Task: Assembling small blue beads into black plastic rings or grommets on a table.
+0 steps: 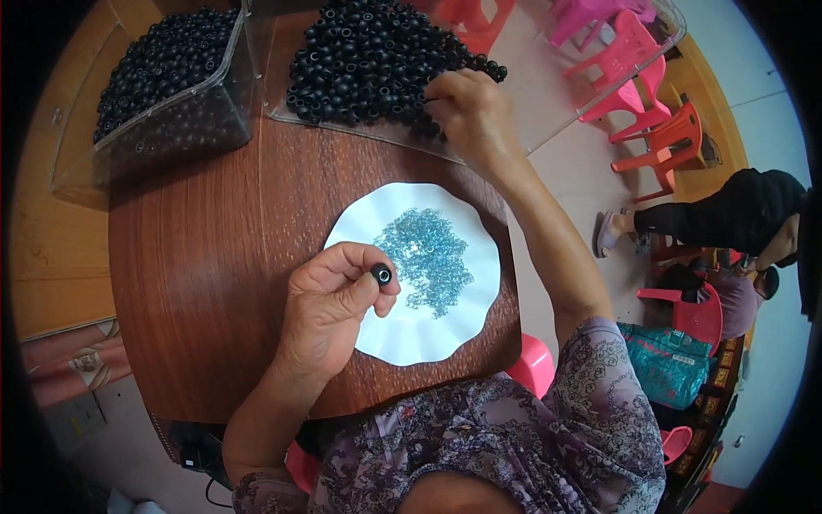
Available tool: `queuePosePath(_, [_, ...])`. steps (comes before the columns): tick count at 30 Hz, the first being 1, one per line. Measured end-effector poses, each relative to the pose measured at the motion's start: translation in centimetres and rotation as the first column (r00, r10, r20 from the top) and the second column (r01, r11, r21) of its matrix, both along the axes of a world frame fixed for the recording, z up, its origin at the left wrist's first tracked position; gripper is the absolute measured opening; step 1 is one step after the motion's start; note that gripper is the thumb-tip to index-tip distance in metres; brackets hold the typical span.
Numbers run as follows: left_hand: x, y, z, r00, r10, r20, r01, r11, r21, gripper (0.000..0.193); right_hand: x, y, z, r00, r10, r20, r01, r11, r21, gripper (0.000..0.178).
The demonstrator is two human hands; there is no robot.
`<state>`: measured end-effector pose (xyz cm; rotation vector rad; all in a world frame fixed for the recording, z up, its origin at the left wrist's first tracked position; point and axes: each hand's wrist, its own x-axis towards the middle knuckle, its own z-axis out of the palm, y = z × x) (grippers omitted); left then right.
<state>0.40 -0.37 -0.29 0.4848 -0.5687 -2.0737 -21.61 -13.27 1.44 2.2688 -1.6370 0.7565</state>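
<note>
Across the space before me lay the brown wooden table (188, 248), which bore nearly everything in my reach. At its far side stood a clear tray (360, 132), reaching out past the table's right edge, with floor showing through its bare part. Left of it was a deeper clear box (184, 146), its walls presumably there to stop its many black pieces (167, 73) from rolling off. The white, wavy-edged plate (484, 265) sat closest to my body, probably so both hands could reach it easily.

My right hand (475, 107) was at the right part of the tray's black heap (360, 64), fingers curled in and tips near one another; I cannot tell whether they had hold of a piece. My left hand (330, 295) was over the plate's left part, thumb and forefinger closed on one black ring-like piece (383, 274). Its open end faced up toward me, which I judge kept the hole in plain sight. Smallest of all, the glittering clear-blue bits (428, 257) lay loosely heaped mid-plate, where the white likely made them easier to see.
</note>
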Motion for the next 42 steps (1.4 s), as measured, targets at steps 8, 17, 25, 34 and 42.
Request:
queuePosePath(8, [0.2,-0.5,-0.1,0.998,0.053,0.022,-0.053,0.999,-0.01,0.017,3.0,8.0,3.4,0.312,-0.168,0.935,-0.632,0.698,0.336,0.014])
queuePosePath(17, [0.3,-0.2,-0.1,0.998,0.059,0.009,-0.06,0.998,0.033,0.019,4.0,11.0,3.1,0.222,-0.192,0.956,-0.748,0.595,0.293,0.021])
queuePosePath(25, [0.3,0.2,0.2,0.998,0.06,0.01,-0.06,0.998,0.035,0.021,4.2,11.5,2.2,0.311,0.076,0.947,-0.743,0.641,0.193,0.019])
queuePosePath(34, [0.2,0.1,-0.2,0.998,0.065,0.012,-0.065,0.998,0.011,0.021,4.2,12.0,2.2,0.357,0.115,0.927,-0.696,0.694,0.182,0.017])
queuePosePath(42, [0.2,-0.1,-0.4,0.999,0.045,0.01,-0.045,0.999,0.008,0.02,5.0,12.8,2.6,0.147,-0.171,0.974,-0.665,0.712,0.225,0.012])
